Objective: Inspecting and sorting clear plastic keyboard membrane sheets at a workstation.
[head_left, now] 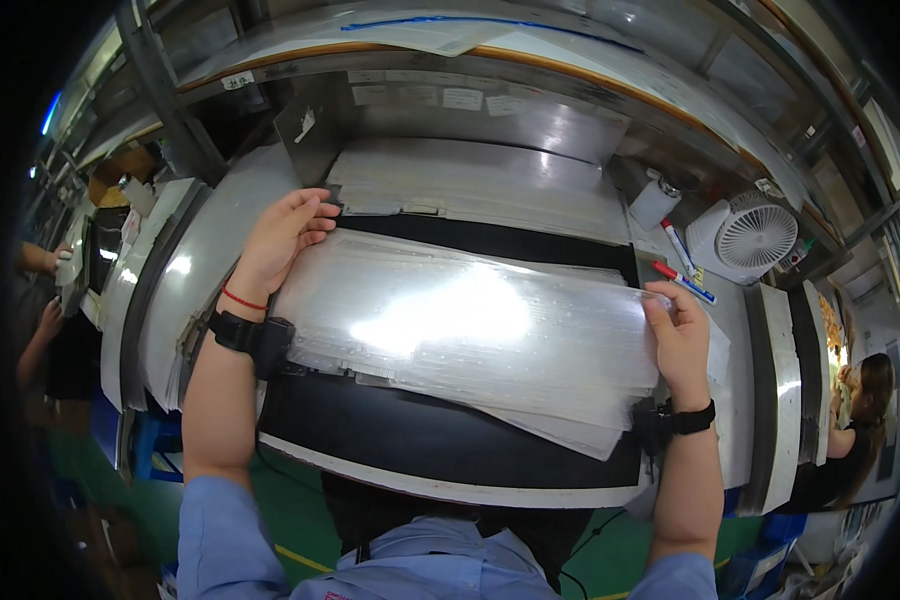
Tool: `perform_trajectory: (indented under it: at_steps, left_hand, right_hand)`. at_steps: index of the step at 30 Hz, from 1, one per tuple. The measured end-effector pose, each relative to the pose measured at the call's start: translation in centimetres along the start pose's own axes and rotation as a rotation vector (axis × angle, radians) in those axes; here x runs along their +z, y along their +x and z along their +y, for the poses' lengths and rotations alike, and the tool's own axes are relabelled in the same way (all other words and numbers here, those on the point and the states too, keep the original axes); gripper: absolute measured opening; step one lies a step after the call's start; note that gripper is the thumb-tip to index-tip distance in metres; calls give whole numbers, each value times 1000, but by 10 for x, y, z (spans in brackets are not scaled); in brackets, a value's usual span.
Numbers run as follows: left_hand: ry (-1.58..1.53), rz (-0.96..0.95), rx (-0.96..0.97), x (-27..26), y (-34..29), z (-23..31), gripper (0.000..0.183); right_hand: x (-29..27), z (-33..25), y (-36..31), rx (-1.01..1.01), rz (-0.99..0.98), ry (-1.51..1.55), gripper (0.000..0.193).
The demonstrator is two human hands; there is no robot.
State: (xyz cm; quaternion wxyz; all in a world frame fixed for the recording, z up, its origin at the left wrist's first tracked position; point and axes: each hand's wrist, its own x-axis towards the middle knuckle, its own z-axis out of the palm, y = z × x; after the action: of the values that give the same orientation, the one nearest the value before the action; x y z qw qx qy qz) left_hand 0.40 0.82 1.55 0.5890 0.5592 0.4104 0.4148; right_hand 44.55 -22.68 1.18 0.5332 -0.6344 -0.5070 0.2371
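A stack of clear, glossy plastic sheets lies on a black work mat in front of me, its edges fanned unevenly. Light glares off the top sheet. My right hand pinches this sheet's far right corner between thumb and fingers. At the far left corner, my left hand is beside the stack, its fingers loosely bent and apart, with no held thing visible. Beyond the mat's black strip is another pile of flat sheets.
A white fan, a white bottle and capped markers stand or lie at the right. Stacked panels flank the left, more panels the right. A shelf overhangs the back. Other people work on both sides.
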Motion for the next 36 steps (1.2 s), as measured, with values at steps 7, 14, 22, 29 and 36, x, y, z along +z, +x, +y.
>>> perform_trajectory:
  at_steps: [7, 14, 22, 29, 36]
  left_hand:
    - [157, -85, -6, 4, -1, 1, 29]
    - [229, -145, 17, 3, -3, 3, 25]
    - [317, -95, 38, 5, -4, 3, 25]
    - [148, -133, 154, 6, -13, 11, 31]
    - [102, -226, -29, 11, -18, 16, 31]
  right_hand:
    - [3, 18, 5, -181, 75, 163, 17]
    - [-1, 22, 6, -102, 55, 64, 16]
    - [4, 14, 5, -150, 80, 57, 15]
    - [7, 5, 3, -46, 69, 11, 16]
    - [6, 7, 3, -44, 117, 6, 16]
